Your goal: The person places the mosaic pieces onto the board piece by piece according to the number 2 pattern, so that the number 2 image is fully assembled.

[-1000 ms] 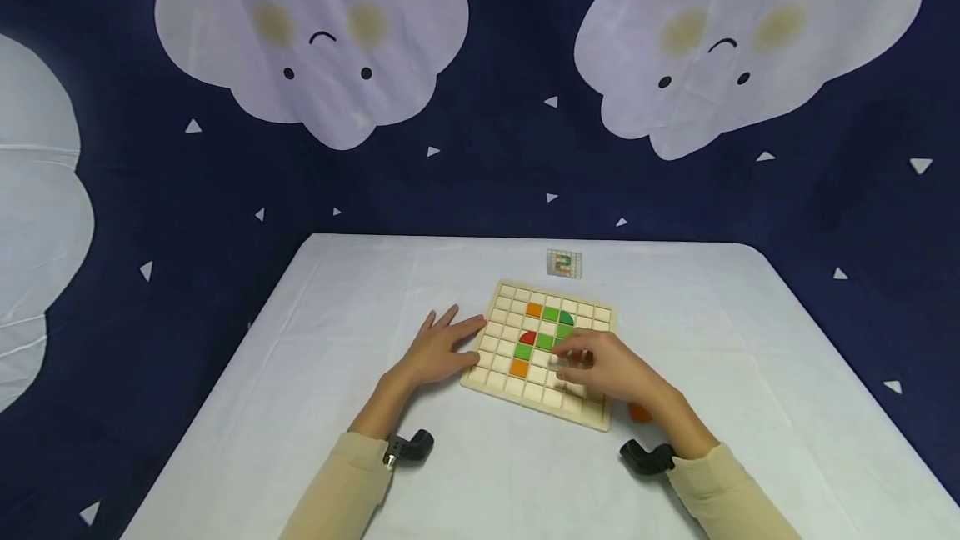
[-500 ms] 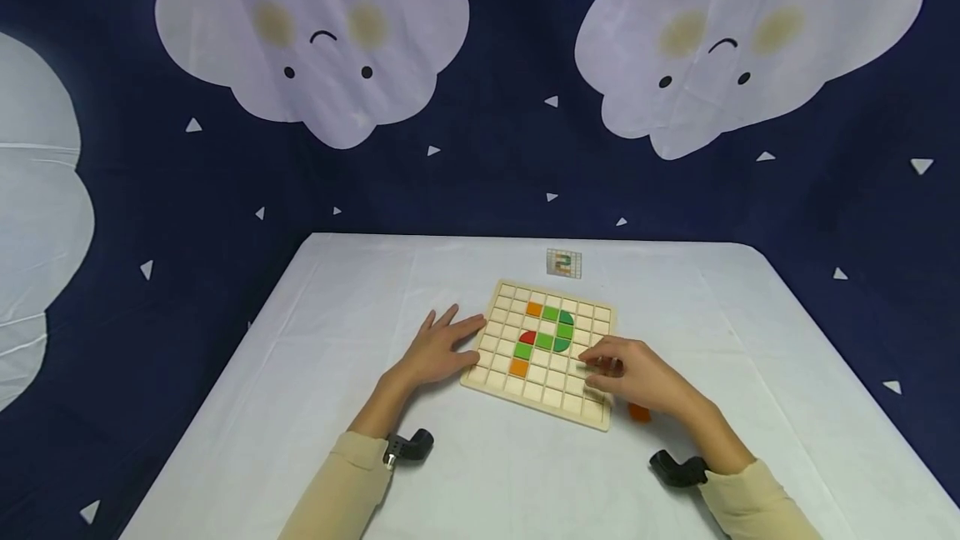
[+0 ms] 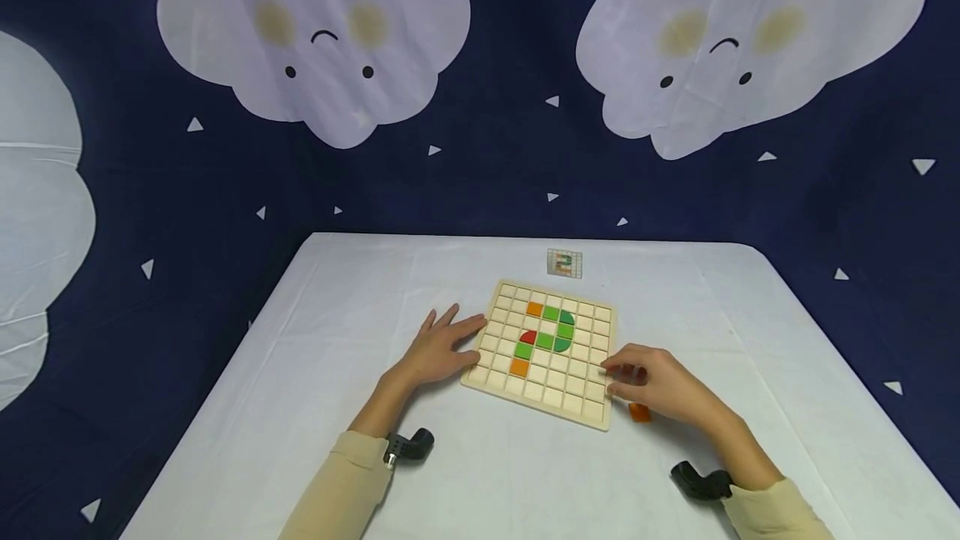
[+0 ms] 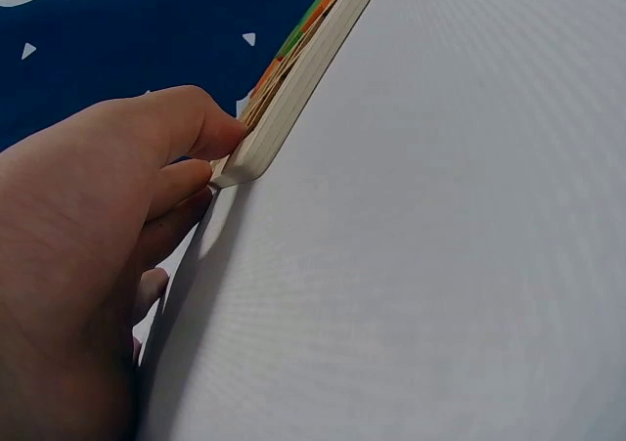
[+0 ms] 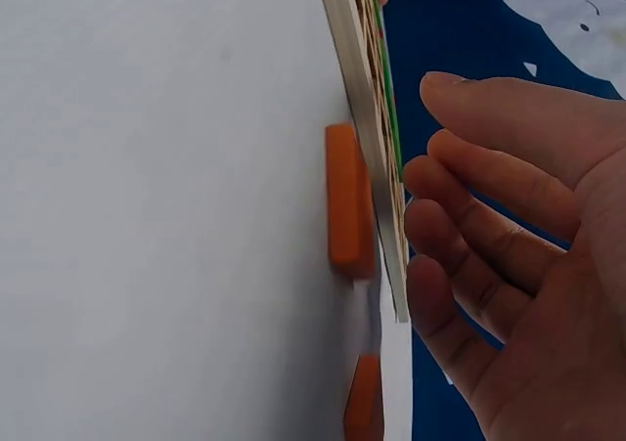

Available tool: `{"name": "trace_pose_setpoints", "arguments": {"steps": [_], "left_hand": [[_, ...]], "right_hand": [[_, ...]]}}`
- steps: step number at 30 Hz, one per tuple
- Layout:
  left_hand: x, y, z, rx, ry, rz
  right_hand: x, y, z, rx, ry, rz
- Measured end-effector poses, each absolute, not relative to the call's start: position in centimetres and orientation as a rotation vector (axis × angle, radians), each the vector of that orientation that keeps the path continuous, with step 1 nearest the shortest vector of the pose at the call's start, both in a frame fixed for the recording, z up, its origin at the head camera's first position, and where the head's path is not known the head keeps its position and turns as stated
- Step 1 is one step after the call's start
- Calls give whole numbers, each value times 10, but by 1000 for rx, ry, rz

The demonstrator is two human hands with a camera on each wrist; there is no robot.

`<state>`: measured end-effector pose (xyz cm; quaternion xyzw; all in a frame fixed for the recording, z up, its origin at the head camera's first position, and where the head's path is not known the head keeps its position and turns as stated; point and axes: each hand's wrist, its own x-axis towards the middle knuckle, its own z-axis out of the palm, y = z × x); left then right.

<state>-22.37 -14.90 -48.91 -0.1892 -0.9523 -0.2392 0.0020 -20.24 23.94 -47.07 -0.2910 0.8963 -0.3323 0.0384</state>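
A wooden grid board (image 3: 551,399) lies on the white table, with colored tiles set in a shape like a 2. Among them are a red rounded tile (image 3: 528,337), a dark green rounded tile (image 3: 562,345) and an orange square (image 3: 519,367). My left hand (image 3: 435,352) rests at the board's left edge, fingers spread, thumb and index finger touching it. My right hand (image 3: 651,377) hovers at the board's right edge with loosely bent fingers and nothing between them. Below it, an orange block (image 3: 639,412) lies on the table. The right wrist view shows another orange block (image 5: 365,402).
Beyond the board, a small pattern card (image 3: 564,263) with a colored 2 lies on the white tablecloth (image 3: 405,273). A dark blue backdrop (image 3: 517,173) with clouds hangs behind the table. Each wrist carries a black camera mount.
My right hand has drawn back from over the board toward the right, uncovering the lower dark green rounded tile and the board's right-hand squares. My left hand has stayed put.
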Motion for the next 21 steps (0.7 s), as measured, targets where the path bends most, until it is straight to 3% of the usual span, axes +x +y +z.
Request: {"name": "trace_pose_setpoints", "arguments": {"steps": [21], "left_hand": [[-224, -150, -489, -613, -2988, -757]], "right_hand": [[-183, 270, -471, -869, 2727, -989]]}}
